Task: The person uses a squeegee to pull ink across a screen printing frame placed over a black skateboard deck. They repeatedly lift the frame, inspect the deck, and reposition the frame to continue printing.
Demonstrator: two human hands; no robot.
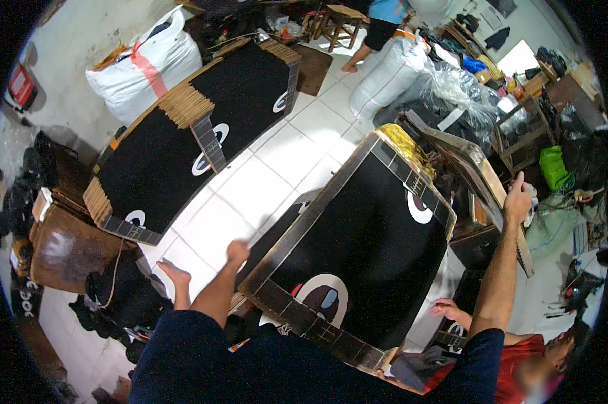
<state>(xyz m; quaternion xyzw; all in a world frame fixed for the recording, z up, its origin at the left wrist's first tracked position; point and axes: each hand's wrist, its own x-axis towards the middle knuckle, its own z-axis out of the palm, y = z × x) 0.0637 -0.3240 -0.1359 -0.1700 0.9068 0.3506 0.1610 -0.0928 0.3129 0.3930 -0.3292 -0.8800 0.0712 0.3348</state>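
Big black stack of boards (368, 249), centre-right of frame, is being steadied and shifted. Left hand (237, 251) sits at its left edge, blurred; fingers look curled, but can't tell if they grip. Right hand (517, 200) is closed on the wooden frame (482, 175), upper right. Next move likely calls for a firm hold on both sides.

Counted two big black printed panel stacks: one near (358, 262), one far (189, 135). Two own hands showed: left hand (237, 251), right hand (517, 200). Two other people were in view: person in red (513, 360) at lower right, person in blue (383, 17) at top (only partly seen). Two large white sacks: (145, 67), (391, 74). One wooden stool (341, 21).
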